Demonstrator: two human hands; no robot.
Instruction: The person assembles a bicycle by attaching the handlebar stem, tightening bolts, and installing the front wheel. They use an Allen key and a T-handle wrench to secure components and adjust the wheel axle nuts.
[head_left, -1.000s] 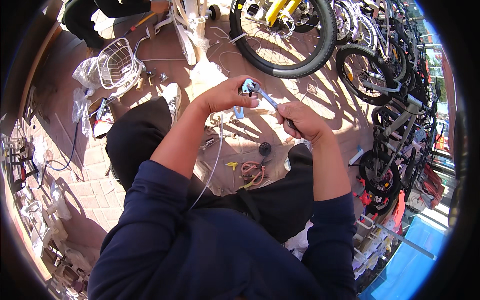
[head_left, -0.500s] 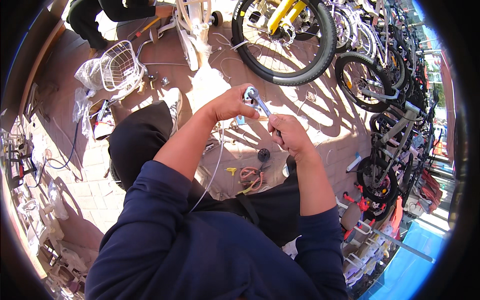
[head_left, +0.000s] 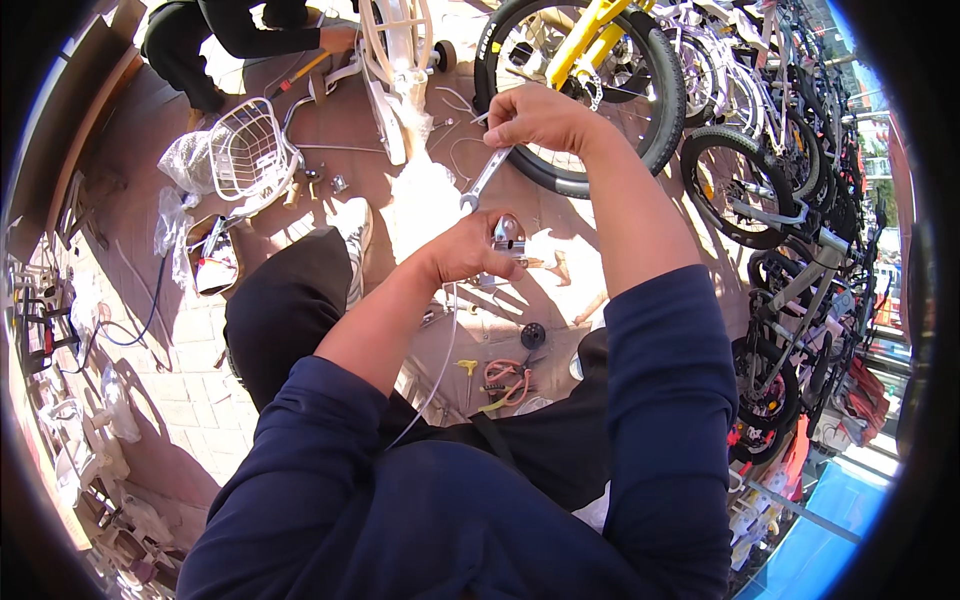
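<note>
1. left hand point(head_left: 470, 255) closed around a small silver metal fitting point(head_left: 507, 237), held up in front of the body, over the knees.
2. right hand point(head_left: 540, 115) gripped on the upper end of a silver spanner point(head_left: 485, 180); the spanner slants down-left and its lower jaw end sits just above the fitting, touching or very near it, cannot tell which.
3. judged progress: mid-job. tool is on or at the part, so the wrenching step looks underway, not finished; whether the nut is tight or loose cannot be told.
4. a thin white cable point(head_left: 440, 370) hangs down from the left hand toward the lap, not routed anywhere, so that looks left to do.
5. loose bits lie on the brick floor point(head_left: 200, 400) below: a black round part point(head_left: 533, 334), red-handled pliers point(head_left: 505, 375) — unused for now.
6. yellow-framed bicycle point(head_left: 580, 60) stands just beyond the hands, white wire basket point(head_left: 245, 155) lies to the left, unmounted.
7. another person's hand point(head_left: 345, 38) works at the top, apart.
</note>
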